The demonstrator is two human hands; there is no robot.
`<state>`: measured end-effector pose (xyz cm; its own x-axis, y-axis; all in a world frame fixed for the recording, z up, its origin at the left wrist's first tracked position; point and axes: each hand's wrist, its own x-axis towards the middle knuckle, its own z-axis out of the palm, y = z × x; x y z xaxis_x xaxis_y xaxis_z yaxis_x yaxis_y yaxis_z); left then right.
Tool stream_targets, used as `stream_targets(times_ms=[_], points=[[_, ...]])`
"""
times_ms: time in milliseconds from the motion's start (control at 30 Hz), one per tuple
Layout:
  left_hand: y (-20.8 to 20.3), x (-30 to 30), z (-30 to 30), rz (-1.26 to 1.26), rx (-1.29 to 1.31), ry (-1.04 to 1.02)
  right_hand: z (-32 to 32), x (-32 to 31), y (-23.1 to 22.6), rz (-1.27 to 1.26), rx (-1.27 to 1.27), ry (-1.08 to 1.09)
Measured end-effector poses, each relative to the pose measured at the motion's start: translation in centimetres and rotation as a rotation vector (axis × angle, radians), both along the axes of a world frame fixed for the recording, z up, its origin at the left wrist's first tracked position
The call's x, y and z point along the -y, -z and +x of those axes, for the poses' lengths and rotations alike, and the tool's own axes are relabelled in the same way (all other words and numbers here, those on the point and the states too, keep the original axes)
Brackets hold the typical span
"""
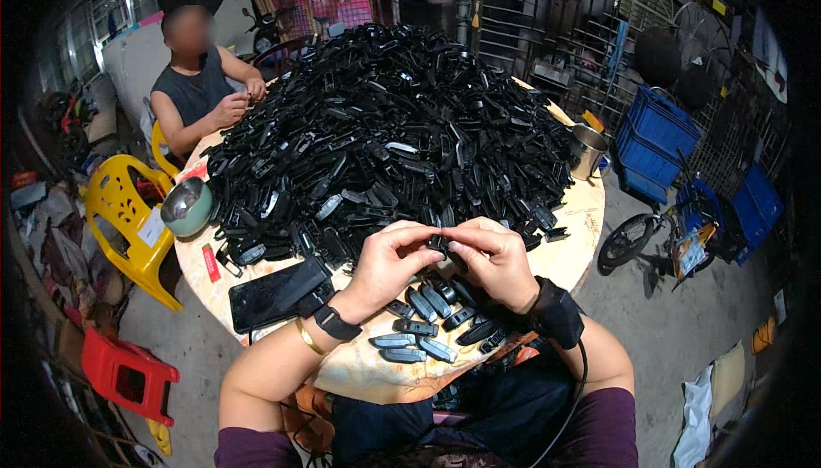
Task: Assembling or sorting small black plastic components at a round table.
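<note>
My left hand (389, 264) and my right hand (499, 264) meet at the near side of a big heap of black plastic parts (402, 126). Both pinch one small black plastic part (442, 244) between thumbs and fingertips; the fingers cover much of it. Below my hands, several oblong black plastic pieces (421, 304) with greyish, shiny faces lie loosely grouped near the table's front edge. A dark phone-like slab (272, 299) rests left of my left wrist. Black bands circle both my wrists, and a cable runs down from the right one.
The round table (368, 374) carries the heap. A green-rimmed bowl (186, 207) and a metal cup (587, 150) stand at its edges. Another person (201, 83) sits far left, hands raised together. Around are a yellow chair (128, 220), red stool (128, 374) and blue crates (654, 143).
</note>
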<state>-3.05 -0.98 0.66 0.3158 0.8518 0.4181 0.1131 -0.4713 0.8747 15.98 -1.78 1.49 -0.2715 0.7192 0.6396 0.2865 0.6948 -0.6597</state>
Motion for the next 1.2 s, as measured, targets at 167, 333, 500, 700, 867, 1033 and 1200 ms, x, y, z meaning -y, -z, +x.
stream_targets(times_ms=[167,333,500,700,867,1033,1200], points=[[-0.4,0.4,0.1,-0.018,-0.064,-0.004,-0.6,0.4,0.0,0.213,0.012,0.12],[-0.4,0.8,0.1,-0.239,0.058,0.021,-0.9,0.9,-0.4,0.371,0.168,0.18],[0.1,0.6,0.3,-0.118,0.02,0.015,-0.7,0.8,-0.4,0.428,0.206,0.207],[0.8,0.6,0.5,-0.319,0.202,0.041,-0.9,1.0,-0.6,0.438,0.264,0.201],[0.4,0.9,0.5,-0.366,0.198,0.094,-0.7,0.7,-0.1,0.469,0.286,0.152],[-0.3,0.3,-0.6,-0.423,0.379,0.238,-0.1,0.5,-0.4,-0.029,0.141,0.051],[-0.9,0.4,-0.8,-0.342,0.258,0.249,-0.4,0.8,-0.1,0.044,0.231,0.026]])
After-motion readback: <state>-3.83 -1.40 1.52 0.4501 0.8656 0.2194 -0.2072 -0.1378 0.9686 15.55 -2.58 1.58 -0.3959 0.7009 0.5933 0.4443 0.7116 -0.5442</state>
